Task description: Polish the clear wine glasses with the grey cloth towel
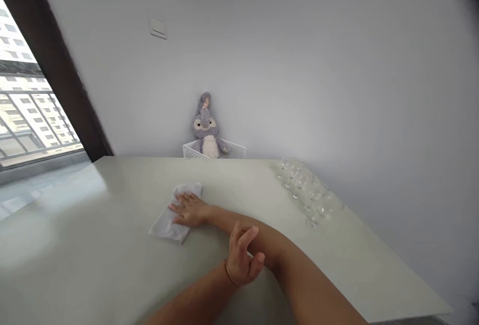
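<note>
Past the window (32,95) at the upper left, a white cloth (162,227) lies on the table (93,250), its long side running from lower left to upper right, with the right hand (189,209) pressed flat on it, fingers slightly spread. A grey stuffed toy (204,128) sits in a white basket (234,151) beyond the far table edge. The left hand (241,255), fingers loosely curled around nothing, sits over the right forearm, and a row of clear glasses (305,185) stands at the right.
</note>
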Demonstrator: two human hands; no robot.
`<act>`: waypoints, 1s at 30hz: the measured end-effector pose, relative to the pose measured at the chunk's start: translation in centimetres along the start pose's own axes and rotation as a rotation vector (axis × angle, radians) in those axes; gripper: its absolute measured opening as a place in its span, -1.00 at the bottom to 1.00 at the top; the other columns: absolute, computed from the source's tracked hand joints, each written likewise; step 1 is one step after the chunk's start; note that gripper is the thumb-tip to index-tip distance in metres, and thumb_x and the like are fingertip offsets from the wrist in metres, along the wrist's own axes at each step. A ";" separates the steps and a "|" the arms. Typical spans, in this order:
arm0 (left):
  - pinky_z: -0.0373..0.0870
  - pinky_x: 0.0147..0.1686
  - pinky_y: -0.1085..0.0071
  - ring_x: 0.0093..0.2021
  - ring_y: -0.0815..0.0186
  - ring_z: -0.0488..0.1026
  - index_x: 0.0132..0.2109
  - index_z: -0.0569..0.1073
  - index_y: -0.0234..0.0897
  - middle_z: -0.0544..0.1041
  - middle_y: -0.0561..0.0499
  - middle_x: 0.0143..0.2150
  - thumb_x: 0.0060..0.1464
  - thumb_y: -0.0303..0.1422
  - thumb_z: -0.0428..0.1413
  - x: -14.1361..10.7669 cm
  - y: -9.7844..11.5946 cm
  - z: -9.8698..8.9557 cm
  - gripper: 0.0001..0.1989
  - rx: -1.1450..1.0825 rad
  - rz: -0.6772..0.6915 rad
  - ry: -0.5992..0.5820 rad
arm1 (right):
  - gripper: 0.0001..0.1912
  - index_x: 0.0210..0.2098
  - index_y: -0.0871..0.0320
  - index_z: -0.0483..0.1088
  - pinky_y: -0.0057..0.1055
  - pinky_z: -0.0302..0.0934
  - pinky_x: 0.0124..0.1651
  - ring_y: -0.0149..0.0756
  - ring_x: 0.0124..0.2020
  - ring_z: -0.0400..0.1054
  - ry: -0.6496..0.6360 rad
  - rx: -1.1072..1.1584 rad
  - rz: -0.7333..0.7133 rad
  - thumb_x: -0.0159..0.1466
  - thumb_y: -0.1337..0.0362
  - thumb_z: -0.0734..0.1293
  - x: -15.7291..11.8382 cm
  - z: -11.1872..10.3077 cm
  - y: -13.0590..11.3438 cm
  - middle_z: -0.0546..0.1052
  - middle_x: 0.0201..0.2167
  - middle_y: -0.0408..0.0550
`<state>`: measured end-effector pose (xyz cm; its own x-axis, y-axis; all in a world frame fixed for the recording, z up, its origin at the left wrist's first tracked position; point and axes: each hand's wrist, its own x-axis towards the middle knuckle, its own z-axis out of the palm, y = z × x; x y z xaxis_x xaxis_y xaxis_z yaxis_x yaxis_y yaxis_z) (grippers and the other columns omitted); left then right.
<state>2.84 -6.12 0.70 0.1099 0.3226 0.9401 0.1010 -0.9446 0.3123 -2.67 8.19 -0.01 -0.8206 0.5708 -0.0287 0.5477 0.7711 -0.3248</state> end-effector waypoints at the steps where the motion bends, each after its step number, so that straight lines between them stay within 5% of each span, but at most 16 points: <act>1: 0.28 -0.25 0.20 -0.20 0.22 0.24 0.11 0.10 -0.35 0.26 -0.13 -0.21 0.07 -0.32 -0.10 -0.1 0.2 0.0 -0.55 -0.007 0.021 -0.007 | -0.31 0.22 0.05 -0.11 -0.14 -0.46 0.21 -0.11 0.26 -0.42 0.002 0.005 -0.039 0.20 -0.16 -0.04 -1.4 0.4 -0.5 -0.25 0.28 -0.02; 3: 0.28 -0.23 0.19 -0.18 0.21 0.25 0.10 0.10 -0.35 0.27 -0.15 -0.19 0.07 -0.32 -0.11 -0.1 0.5 -0.1 -0.56 0.004 0.036 -0.009 | -0.32 0.22 0.06 -0.10 -0.15 -0.45 0.22 -0.12 0.26 -0.42 0.032 0.000 -0.045 0.21 -0.14 -0.02 -4.7 0.8 -0.6 -0.24 0.28 -0.02; 7: 0.25 -0.13 0.14 -0.12 0.17 0.28 0.09 0.12 -0.31 0.31 -0.15 -0.16 0.08 -0.33 -0.11 0.2 0.1 -0.6 -0.59 0.129 -0.080 -0.014 | -0.37 0.21 0.13 -0.06 -0.11 -0.38 0.21 -0.03 0.25 -0.35 0.127 -0.038 0.165 0.24 -0.03 0.05 -12.3 0.6 1.4 -0.20 0.27 0.07; 12: 0.27 -0.10 0.26 -0.10 0.24 0.34 0.03 0.24 -0.26 0.38 -0.11 -0.12 0.13 -0.24 -0.15 0.7 -2.1 -0.3 -0.65 0.084 -0.570 -0.251 | -0.42 0.21 0.20 -0.07 -0.06 -0.31 0.20 -0.02 0.25 -0.35 0.209 -0.052 0.422 0.26 0.11 0.08 -21.4 0.5 2.2 -0.14 0.25 0.14; 15: 0.31 -0.15 0.34 -0.13 0.30 0.38 0.03 0.25 -0.25 0.40 -0.08 -0.07 0.15 -0.17 -0.23 0.2 -3.2 0.2 -0.60 -0.122 -0.805 -0.410 | -0.46 0.19 0.22 -0.01 -0.05 -0.28 0.20 -0.04 0.25 -0.35 0.265 0.024 0.470 0.26 0.16 0.08 -25.8 0.9 0.0 -0.15 0.25 0.15; 17: 0.31 -0.15 0.35 -0.13 0.30 0.38 0.05 0.25 -0.23 0.41 -0.07 -0.04 0.14 -0.14 -0.24 0.0 -3.3 0.3 -0.57 -0.175 -0.847 -0.521 | -0.52 0.13 0.20 0.12 -0.10 -0.21 0.19 -0.08 0.24 -0.24 0.327 0.141 0.432 0.24 0.18 0.11 -28.1 1.2 -1.9 -0.06 0.24 0.12; 21: 0.25 -0.10 0.34 -0.11 0.25 0.37 -0.05 0.40 -0.20 0.46 -0.01 -0.08 0.10 -0.12 -0.15 0.2 -2.7 0.2 -0.59 -0.046 -0.725 -0.787 | -0.72 -0.25 0.15 0.37 -0.27 0.16 -0.05 -0.24 -0.13 0.31 0.742 0.421 0.583 0.24 0.21 0.08 -32.1 1.3 -3.5 0.45 -0.19 0.03; 24: 0.26 -0.22 0.39 -0.23 0.27 0.41 -0.14 0.47 -0.16 0.53 0.04 -0.20 0.08 -0.13 -0.12 1.0 -2.0 0.0 -0.64 0.044 -0.679 -0.917 | -0.84 -0.36 0.14 0.29 -0.33 0.22 -0.28 -0.34 -0.47 0.30 1.162 0.515 0.862 0.17 0.24 0.14 -34.8 0.8 -1.6 0.40 -0.54 -0.15; 27: 0.22 -0.36 0.44 -0.36 0.32 0.39 -0.17 0.48 -0.14 0.54 0.08 -0.32 0.06 -0.17 -0.08 1.5 -1.5 -0.1 -0.68 0.074 -0.712 -0.937 | -0.76 -0.27 0.13 0.23 -0.34 0.24 -0.34 -0.39 -0.53 0.29 1.449 0.725 0.975 0.03 0.28 0.25 -36.7 0.0 1.7 0.37 -0.44 -0.17; 30: 0.19 -0.40 0.46 -0.40 0.35 0.36 -0.18 0.49 -0.14 0.53 0.09 -0.36 0.03 -0.20 -0.06 1.4 -1.4 -0.1 -0.70 0.075 -0.728 -0.927 | -0.58 -0.19 0.10 0.23 -0.35 0.28 -0.32 -0.37 -0.43 0.36 1.542 0.995 0.909 -0.07 0.28 0.33 -37.2 -0.7 4.6 0.34 -0.21 -0.09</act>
<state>2.73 -4.31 1.59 0.6752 0.7337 0.0757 0.4909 -0.5236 0.6963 30.48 -9.27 0.19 0.6603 0.7501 0.0371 -0.0627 0.1043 -0.9926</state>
